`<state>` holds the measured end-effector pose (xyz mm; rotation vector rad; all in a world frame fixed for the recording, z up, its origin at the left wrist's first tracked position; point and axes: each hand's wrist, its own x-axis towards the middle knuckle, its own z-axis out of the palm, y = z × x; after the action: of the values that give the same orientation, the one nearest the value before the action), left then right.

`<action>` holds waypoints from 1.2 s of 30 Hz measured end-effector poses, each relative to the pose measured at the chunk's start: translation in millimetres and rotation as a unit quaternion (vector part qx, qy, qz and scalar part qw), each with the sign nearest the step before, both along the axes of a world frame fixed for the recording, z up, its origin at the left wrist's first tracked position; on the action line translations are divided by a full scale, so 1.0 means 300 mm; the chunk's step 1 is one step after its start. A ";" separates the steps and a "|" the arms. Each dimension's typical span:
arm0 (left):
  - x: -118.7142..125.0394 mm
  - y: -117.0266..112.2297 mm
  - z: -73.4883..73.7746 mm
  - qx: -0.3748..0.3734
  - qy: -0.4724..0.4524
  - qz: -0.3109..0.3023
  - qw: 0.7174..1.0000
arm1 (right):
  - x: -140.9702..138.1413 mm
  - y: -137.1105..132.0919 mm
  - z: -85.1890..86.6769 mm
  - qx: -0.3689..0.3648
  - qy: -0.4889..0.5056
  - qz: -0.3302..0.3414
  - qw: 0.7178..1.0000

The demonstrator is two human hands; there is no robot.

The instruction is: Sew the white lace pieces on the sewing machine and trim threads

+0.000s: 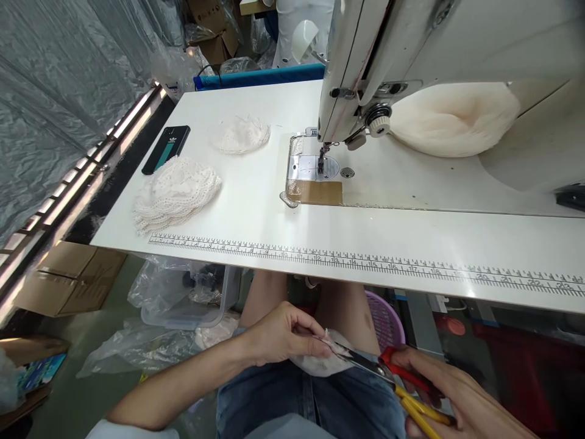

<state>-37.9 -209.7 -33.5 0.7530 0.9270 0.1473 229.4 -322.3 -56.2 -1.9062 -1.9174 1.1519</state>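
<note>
Over my lap, my left hand [287, 334] pinches the edge of a small pale, thin fabric piece [322, 366] between thumb and fingers. My right hand [450, 390] grips a pair of scissors [372, 365] with one red and one yellow handle. The blades point left and their tips meet the fabric edge close to my left fingertips. Whether the blades are parted at the tips is hard to make out. Up on the white table lie a stack of lacy white pieces [176, 192] and a smaller loose lacy piece [243, 135].
A sewing machine [356, 79] stands on the white table [256, 201], with a ruler strip along the near edge. A dark phone [166, 149] lies at the left. Cream padding [457, 119] sits under the machine arm. Below are a plastic bin [192, 314], a purple basket [386, 320] and a cardboard box [68, 277].
</note>
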 end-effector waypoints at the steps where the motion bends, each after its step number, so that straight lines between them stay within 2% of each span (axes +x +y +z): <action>1: 0.000 -0.001 -0.002 0.004 0.004 -0.001 1.000 | 0.000 0.005 0.001 -0.002 0.002 0.012 1.000; 5: 0.000 -0.007 -0.013 0.009 0.019 0.004 1.000 | -0.004 0.030 0.016 -0.013 0.014 0.053 0.998; 11: 0.001 -0.013 -0.016 0.012 0.017 0.008 1.000 | -0.034 0.047 0.055 -0.031 0.021 0.017 0.999; 16: 0.002 -0.005 0.001 0.017 0.026 -0.002 1.000 | -0.009 0.036 0.032 -0.056 0.033 0.034 0.997; 21: 0.003 0.001 0.005 0.016 0.023 0.000 1.000 | -0.005 0.040 0.014 -0.091 0.046 0.097 0.990; 24: 0.003 0.001 -0.001 0.017 0.023 -0.004 1.000 | -0.013 0.043 0.021 -0.108 0.042 0.089 0.989; 28: 0.011 0.000 0.004 0.014 0.041 -0.014 0.999 | -0.019 0.049 0.031 -0.078 0.035 0.070 0.994; 36: 0.023 0.004 0.021 0.008 0.044 -0.015 0.999 | -0.033 0.077 0.034 -0.053 0.037 0.088 0.994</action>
<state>-31.0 -208.7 -27.4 0.7937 0.9995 0.0960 219.4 -299.4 -46.2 -1.7468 -2.0549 1.3804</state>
